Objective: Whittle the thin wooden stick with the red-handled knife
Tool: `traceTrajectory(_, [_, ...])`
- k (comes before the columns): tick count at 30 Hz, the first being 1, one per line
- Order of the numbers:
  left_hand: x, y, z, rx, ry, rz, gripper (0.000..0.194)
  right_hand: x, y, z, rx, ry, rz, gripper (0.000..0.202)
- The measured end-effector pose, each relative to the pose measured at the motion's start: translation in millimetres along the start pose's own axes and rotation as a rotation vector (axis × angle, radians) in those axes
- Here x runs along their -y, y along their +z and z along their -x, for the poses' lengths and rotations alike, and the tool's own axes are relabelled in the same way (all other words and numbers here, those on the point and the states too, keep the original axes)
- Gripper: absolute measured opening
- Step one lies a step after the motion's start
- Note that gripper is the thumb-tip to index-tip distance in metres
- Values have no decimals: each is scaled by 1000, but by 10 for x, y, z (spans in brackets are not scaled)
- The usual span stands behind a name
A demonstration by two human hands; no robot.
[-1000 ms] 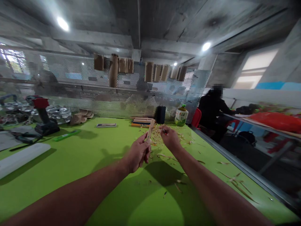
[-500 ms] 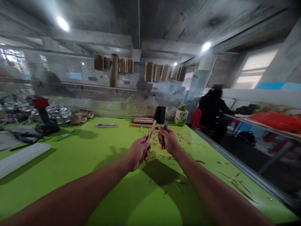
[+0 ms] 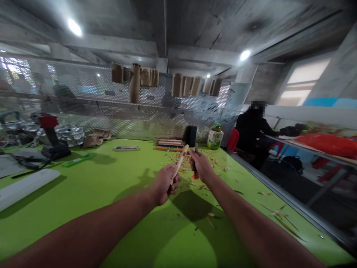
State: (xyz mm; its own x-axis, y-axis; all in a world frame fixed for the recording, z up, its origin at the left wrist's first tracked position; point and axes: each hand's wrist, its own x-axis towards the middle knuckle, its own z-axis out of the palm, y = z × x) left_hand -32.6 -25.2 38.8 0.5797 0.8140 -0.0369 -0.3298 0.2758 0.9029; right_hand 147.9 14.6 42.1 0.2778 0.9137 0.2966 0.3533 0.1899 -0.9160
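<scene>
My left hand (image 3: pixel 165 183) is closed around a pale wooden stick (image 3: pixel 180 163), which tilts up and away to the right. In my right hand (image 3: pixel 203 166) is a dark knife (image 3: pixel 196 172), held upright, with an orange-red lower end; the fingers hide most of it. The stick's far tip is close to the fingers of my right hand; whether they touch is unclear. Wood shavings (image 3: pixel 213 162) lie scattered on the green table (image 3: pixel 125 230) around and beyond both hands.
Behind the hands are a bundle of sticks (image 3: pixel 170 143), a dark block (image 3: pixel 191 136) and a green-capped bottle (image 3: pixel 215 137). To the left stand a cordless drill (image 3: pixel 50 130), a green level-like tool (image 3: pixel 80 160) and a white bar (image 3: pixel 30 188). A person (image 3: pixel 252 130) sits at right.
The wooden stick has turned in my left hand and leans further right, its tip now nearer my right hand. My right hand with the knife has shifted slightly.
</scene>
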Motion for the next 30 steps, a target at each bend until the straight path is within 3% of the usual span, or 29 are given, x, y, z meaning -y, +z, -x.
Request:
traceTrajectory(2, [-40,10,-3,-66,31,28,24,33,19,40,-41,-122,447,32])
traceTrajectory(4, [-67,10,-3,-91,59,40,25,96,67,108,3,-224,813,25])
traceTrajectory(7, [-77,-4,-7,-53,88,52,28,196,169,219,116,-250,1067,25])
traceTrajectory(13, [-71,-28,-30,-59,143,-19,19,261,277,319,200,-289,1171,27])
traceTrajectory(23, [-73,117,70,-64,173,-99,21,323,159,289,129,-292,1185,27])
traceTrajectory(30, [-68,152,120,-84,105,-145,43,226,112,169,66,-296,1182,28])
